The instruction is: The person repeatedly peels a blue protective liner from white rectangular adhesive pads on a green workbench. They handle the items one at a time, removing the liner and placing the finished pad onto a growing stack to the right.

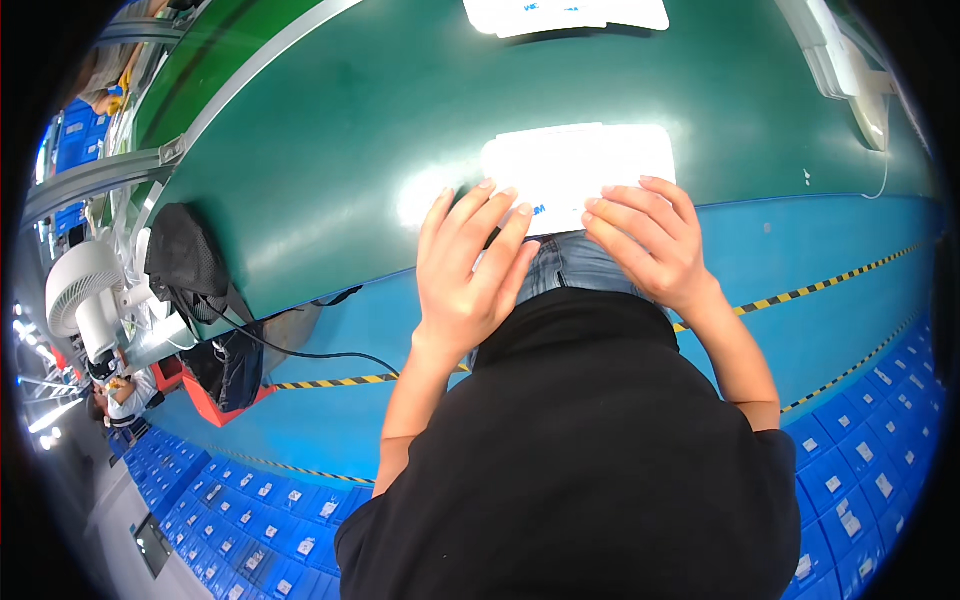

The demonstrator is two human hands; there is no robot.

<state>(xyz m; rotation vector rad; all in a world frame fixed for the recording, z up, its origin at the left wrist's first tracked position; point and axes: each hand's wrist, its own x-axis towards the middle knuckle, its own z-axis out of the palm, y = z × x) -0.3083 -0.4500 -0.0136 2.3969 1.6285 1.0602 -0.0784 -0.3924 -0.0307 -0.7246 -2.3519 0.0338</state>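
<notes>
Far left, a white fan, round head on a stubby neck; right of it, a black fabric item against the end of the green worktop. Next, the person's left hand, fingers fanned and angled away from the body, tips at the near left part of a white flat panel. Panel lies at the worktop's near edge, right in front of the person's waist: broad face up, long axis running left to right across the body, short sides pointing away, a blue printed mark by its near long edge. Beyond it, well apart, a second white panel, also lengthwise left to right. Right hand next, fingers slanting inward over the panel's near right part. Hands apart from each other; whether either clamps the panel from beneath, I can't tell. Far right, a white device.
</notes>
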